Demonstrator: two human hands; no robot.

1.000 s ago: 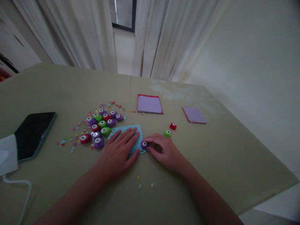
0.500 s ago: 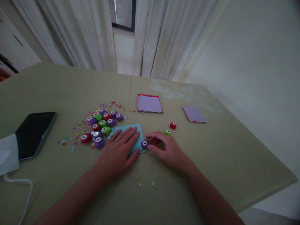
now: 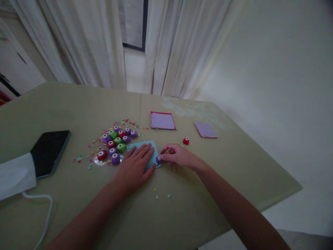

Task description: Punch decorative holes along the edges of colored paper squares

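Note:
My left hand lies flat with fingers spread, pressing a light blue sheet of paper to the table. Small punched holes run along the sheet's edges. At its right edge sits a small purple craft punch, partly covered by my right hand. The thumb of that hand rests on top of the punch and the other fingers curl behind it. Left of the sheet is a cluster of several purple, green and red craft punches. A single red punch stands beyond my right hand.
Lilac and red paper sheets lie stacked farther back, with a smaller lilac stack to the right. Tiny paper confetti is scattered around the punches. At left are a black tablet, a white sheet and a white cable.
My right thumb has come over the purple punch, and my fingers have closed around it. The green punch by that hand is now hidden. The whole view has shifted slightly.

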